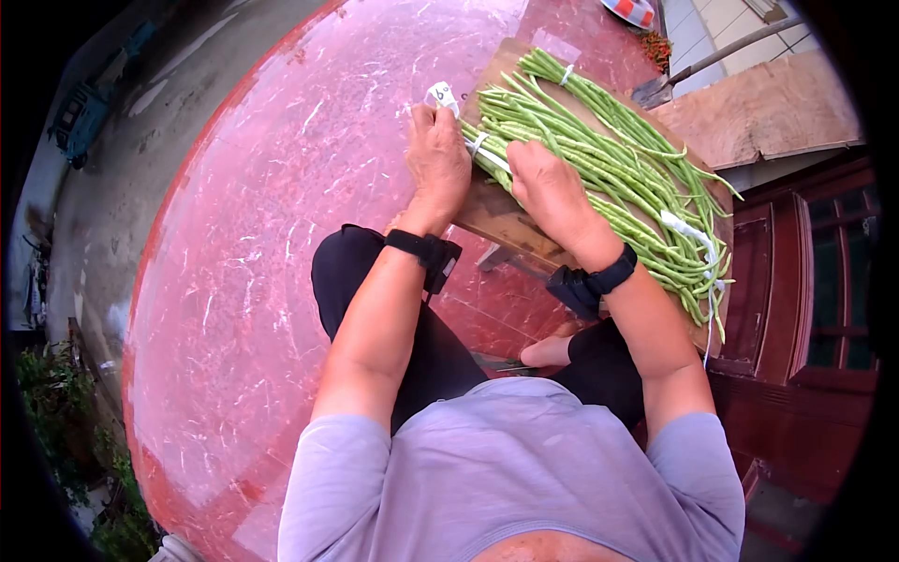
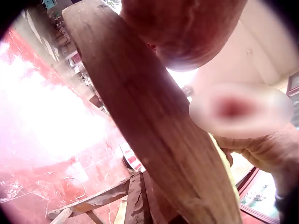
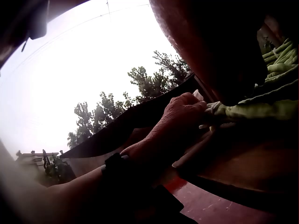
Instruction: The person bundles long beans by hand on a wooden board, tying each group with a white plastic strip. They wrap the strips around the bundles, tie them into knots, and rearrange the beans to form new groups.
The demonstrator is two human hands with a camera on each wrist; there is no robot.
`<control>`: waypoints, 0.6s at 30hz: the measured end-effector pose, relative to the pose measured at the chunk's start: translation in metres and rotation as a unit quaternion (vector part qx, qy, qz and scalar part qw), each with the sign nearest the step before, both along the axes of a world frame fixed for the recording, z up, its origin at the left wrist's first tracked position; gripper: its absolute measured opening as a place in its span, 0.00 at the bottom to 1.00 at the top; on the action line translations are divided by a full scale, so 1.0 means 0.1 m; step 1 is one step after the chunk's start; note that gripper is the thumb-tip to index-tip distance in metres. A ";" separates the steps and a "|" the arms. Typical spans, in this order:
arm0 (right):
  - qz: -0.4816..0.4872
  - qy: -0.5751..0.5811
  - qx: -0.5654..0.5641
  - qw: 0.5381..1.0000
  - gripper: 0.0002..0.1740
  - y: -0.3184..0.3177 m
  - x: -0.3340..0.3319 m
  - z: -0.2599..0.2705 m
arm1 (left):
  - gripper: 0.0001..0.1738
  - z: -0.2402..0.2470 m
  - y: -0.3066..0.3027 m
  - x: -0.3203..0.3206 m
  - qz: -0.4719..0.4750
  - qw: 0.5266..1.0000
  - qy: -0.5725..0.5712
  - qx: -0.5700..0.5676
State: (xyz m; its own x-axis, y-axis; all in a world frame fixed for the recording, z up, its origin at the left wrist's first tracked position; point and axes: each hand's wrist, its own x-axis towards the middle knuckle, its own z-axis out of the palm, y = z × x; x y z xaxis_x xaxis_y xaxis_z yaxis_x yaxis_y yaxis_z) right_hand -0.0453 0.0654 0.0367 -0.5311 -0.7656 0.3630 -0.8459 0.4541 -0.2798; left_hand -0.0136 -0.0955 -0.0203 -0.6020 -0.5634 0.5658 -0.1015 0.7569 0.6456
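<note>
The near bundle of green beans (image 1: 637, 201) lay on the wooden tabletop (image 1: 513, 220), its long axis running slantwise in the head view from the upper left, beside the hands, down to the lower right. One end pointed toward the left hand (image 1: 438, 161), and the other reached toward the tabletop's end on the side of the dark red door (image 1: 766, 281). The stalks lay roughly side by side, flat rather than upright, bending and spreading somewhat toward the lower right. A white strip (image 1: 493, 158) crossed the bundle close to its upper-left end and ran into the right hand (image 1: 559, 195), whose fingers were curled and clamped on it above the beans. The left hand was clamped on the strip too, at the bundle's tip, and a white end with dark marks stuck out above its curled fingers. Beyond lay the far bundle (image 1: 613, 110), pointing much the same way, with a white tie (image 1: 567, 75) round it near its upper-left end. Another white strip, the loose strip (image 1: 688, 228), lay across the lower-right part of the beans, its thin tail hanging past the tabletop's edge. Both wrists carried black bands, and the person's dark-clad knees were beside and below the tabletop.
</note>
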 end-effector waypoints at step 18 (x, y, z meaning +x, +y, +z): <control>-0.030 0.065 0.037 0.997 0.28 0.15 0.19 0.06 | 0.16 -0.15 -0.68 0.12 0.114 0.887 0.148 0.422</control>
